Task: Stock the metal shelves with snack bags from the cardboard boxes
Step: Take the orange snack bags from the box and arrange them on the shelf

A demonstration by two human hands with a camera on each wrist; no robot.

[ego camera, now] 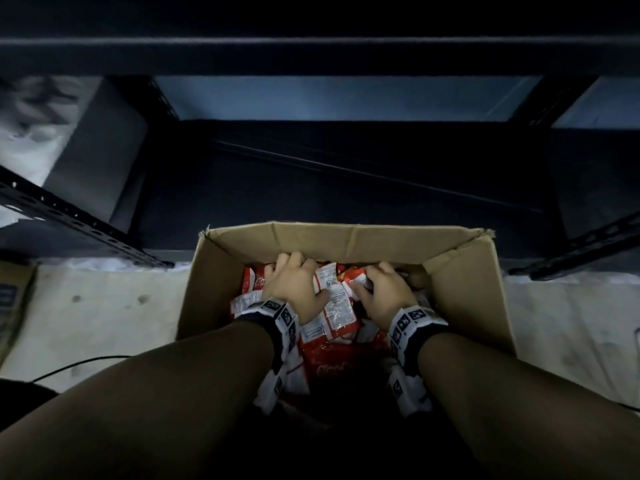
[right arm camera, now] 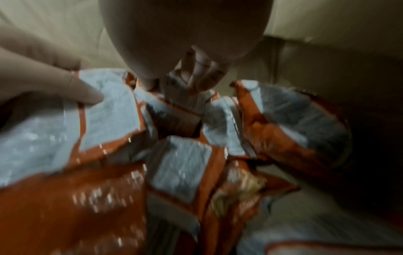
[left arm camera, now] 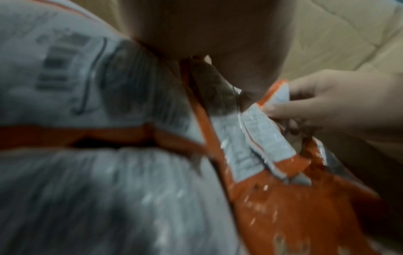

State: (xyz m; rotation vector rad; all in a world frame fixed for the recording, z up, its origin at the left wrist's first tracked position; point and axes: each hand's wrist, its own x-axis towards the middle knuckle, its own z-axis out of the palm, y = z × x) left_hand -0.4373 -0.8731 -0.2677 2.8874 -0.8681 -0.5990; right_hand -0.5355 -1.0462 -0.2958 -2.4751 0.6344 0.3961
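Observation:
An open cardboard box stands on the floor in front of the dark metal shelves. It holds several red and white snack bags. Both hands are inside it. My left hand lies over the bags on the left, fingers curled down round their far edges and thumb on a white-backed bag. My right hand grips the top of a bag on the right. In the blurred left wrist view the right hand pinches a bag's corner. In the right wrist view its fingers curl onto a bag.
The low shelf board behind the box is bare and dark, with a shelf beam above it. Perforated braces slant at both sides. Another cardboard box sits at the far left, and a black cable crosses the pale floor.

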